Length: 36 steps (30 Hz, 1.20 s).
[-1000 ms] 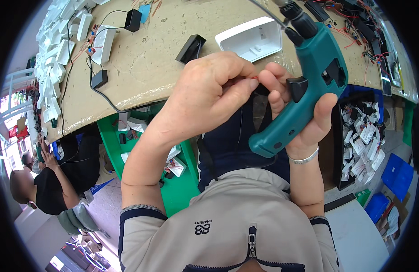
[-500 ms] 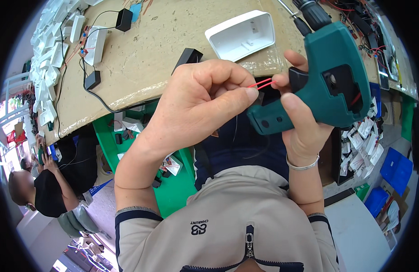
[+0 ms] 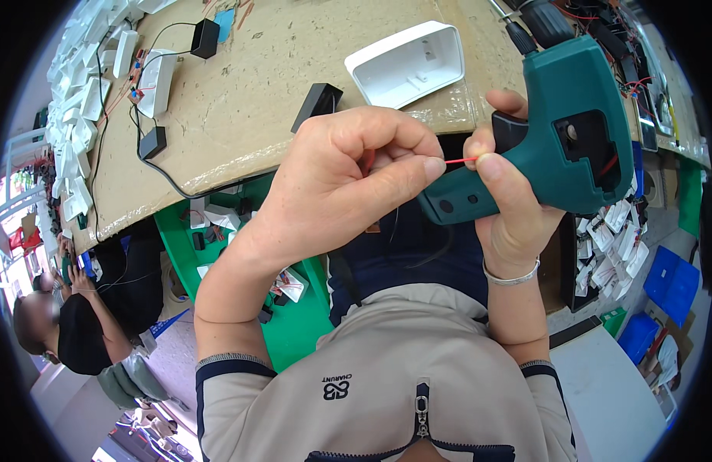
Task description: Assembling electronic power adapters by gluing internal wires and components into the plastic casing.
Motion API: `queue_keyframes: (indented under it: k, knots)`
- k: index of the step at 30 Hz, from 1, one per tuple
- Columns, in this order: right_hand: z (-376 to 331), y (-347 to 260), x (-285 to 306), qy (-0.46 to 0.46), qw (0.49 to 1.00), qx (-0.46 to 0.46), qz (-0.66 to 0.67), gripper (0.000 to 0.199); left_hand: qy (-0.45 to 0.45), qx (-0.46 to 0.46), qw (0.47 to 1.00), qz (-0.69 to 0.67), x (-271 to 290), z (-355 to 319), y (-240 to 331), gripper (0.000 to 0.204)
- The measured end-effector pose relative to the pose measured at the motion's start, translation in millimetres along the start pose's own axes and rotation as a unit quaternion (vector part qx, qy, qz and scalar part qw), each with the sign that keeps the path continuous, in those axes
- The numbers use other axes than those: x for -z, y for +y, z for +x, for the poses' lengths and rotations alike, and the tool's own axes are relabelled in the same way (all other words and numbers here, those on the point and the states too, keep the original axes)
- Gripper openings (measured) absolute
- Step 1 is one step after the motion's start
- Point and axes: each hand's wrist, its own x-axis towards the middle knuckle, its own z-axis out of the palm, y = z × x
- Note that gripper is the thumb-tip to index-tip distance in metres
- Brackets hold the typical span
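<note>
Left fingers: I see my left hand (image 3: 336, 185) curled, thumb and forefinger tips (image 3: 431, 165) pressed together on the near end of a thin red wire (image 3: 461, 160).
Red wire: it runs straight across the short gap between my two sets of fingertips, held at both ends, just in front of the drill's grip.
Right fingers: my right hand (image 3: 514, 208) is wrapped round the grip of a teal cordless drill (image 3: 560, 135); the thumb tip (image 3: 490, 163) pins the far end of the wire against the grip, the forefinger lies over the black trigger part above.
Drill: upright in my right fist, its dark chuck pointing away from me over the table, an open black recess on its side with a bit of red wire showing.
Wrist: a silver bracelet (image 3: 511, 277) sits below my right hand.
Beyond the fingers: a white plastic housing (image 3: 406, 65) lies open side up on the brown worktable (image 3: 256, 92); a small black block (image 3: 317, 105) lies just past my left knuckles.
Far left: white casings (image 3: 78, 100) and black cabled adapters (image 3: 152, 142) line the table edge.
Below left: another seated person (image 3: 78, 323).
</note>
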Motion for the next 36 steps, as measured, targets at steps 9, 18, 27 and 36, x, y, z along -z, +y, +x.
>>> queue_keyframes:
  k: [9, 18, 27, 36]
  knots:
    - [14, 12, 25, 0.01, 0.978, -0.064, 0.197, 0.063, 0.12, -0.345, 0.876, 0.315, -1, 19, -29, 0.009]
    - [18, 27, 12, -0.007, 0.943, -0.141, 0.303, 0.062, 0.223, -0.4, 0.782, 0.422, -5, 35, -41, 0.018]
    - [3, 10, 41, -0.029, 0.976, -0.099, 0.19, 0.066, 0.299, -0.393, 0.729, 0.473, -11, 47, -52, 0.017]
    - [-57, -34, 67, 0.029, 0.995, -0.099, 0.002, 0.068, 0.319, -0.35, 0.719, 0.508, -13, 45, -49, 0.015]
